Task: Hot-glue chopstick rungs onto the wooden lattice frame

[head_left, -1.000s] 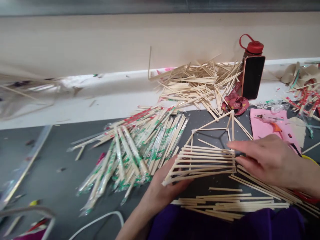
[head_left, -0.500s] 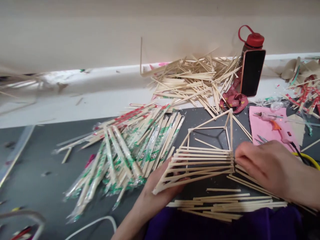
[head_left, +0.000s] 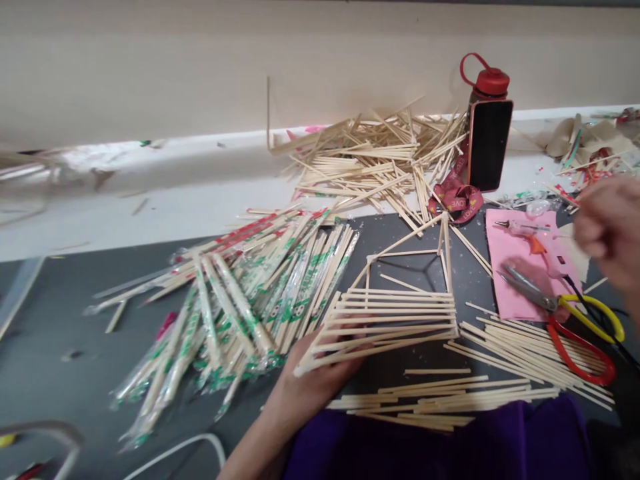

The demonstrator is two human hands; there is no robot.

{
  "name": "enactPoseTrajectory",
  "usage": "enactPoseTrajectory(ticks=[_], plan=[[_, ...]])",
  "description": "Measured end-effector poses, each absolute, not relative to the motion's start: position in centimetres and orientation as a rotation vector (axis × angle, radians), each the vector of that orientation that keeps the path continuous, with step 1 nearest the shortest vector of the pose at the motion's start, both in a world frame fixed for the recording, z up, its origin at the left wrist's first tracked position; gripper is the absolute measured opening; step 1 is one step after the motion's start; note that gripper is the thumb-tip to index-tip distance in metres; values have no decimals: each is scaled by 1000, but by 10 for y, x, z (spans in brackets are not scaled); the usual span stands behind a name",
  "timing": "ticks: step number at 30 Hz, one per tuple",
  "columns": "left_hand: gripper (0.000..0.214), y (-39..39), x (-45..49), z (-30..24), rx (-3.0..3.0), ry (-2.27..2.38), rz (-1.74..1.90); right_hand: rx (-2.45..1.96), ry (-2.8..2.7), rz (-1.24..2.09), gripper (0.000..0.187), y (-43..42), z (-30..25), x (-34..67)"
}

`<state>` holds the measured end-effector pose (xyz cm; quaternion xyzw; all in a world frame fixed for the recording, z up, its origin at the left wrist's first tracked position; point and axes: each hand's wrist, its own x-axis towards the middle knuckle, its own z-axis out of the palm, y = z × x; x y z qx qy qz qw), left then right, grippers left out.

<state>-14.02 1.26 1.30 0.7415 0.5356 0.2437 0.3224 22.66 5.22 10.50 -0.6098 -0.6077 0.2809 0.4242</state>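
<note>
- One open frame of pale, thin wooden sticks with whitish joints [head_left: 400, 311] sits between the clear-and-green plastic-wrapped stick bundles [head_left: 230, 307] and the loose pale wooden sticks [head_left: 525, 353]; whether it rests on the dark grey tabletop [head_left: 100, 273] we cannot tell.
- Our left hand [head_left: 323, 383] curls round its near-left end, fingers showing behind the slats. Too hard a squeeze there could, we judge, bow the slats or crack a joint.
- With support at one end only, the peaked far-right corner might twist or dip if our wrist turns.
- Our right hand [head_left: 607, 233] hangs blurred at the right edge, well apart from the frame; we cannot tell if its fingers pinch anything.
- Reaching back carelessly, it could brush the steel scissors with yellow and red handles [head_left: 550, 303] or the pale glue gun with an orange trigger [head_left: 551, 257], whose nozzle could burn us if hot.
- The slats run roughly left to right, their closely spaced face towards us; the frame's longest visible stretch slants from the near-left corner up to that far-right peak. Foreshortening leaves its true long axis uncertain.
</note>
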Motion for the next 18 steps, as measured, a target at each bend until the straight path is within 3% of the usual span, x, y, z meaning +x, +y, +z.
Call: enactPoseTrajectory(ticks=[2,5,12,18], plan=[[19,12,-141,11,1979,1372,642,-1593,-1469,1002,14,54,88,206],[25,11,-143,8,2002,1351,660,-1616,-1678,1271,14,55,61,178],[25,10,-147,7,1992,1401,625,-1442,-2156,1070,19,68,37,155],[27,7,-152,-1,1966,1410,582,-1470,-1547,851,15,83,66,159]])
